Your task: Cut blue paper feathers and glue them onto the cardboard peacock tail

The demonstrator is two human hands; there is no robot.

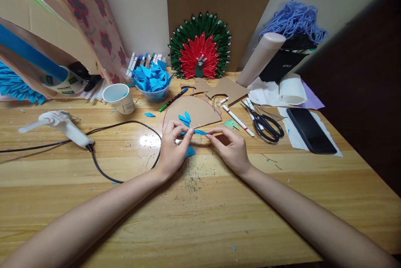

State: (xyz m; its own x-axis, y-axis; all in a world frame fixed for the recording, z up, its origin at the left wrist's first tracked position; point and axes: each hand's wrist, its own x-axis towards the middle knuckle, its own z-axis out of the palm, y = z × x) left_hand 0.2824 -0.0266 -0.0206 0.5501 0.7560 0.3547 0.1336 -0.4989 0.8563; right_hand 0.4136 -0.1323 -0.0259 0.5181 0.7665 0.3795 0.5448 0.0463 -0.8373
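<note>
Between my two hands, a narrow pleated strip of blue paper point(200, 132) is stretched level above the table. My left hand point(175, 147) pinches its left end, while the fingertips of my right hand point(230, 147) pinch the right end. Just beyond the hands lies a half-round piece of cardboard point(196, 111) with a dark red line along its edge. Several small blue paper leaves point(184, 118) rest on it, partly hidden by my left hand. Under that hand a flat blue paper piece point(190, 151) shows on the table.
Left stands a white glue gun point(67, 128) with a looping black cord, near a paper cup point(119, 97) and a bowl of blue paper pieces point(153, 90). Behind is a red and green paper peacock point(200, 46). Black-handled scissors point(267, 128) and a phone point(310, 130) lie right.
</note>
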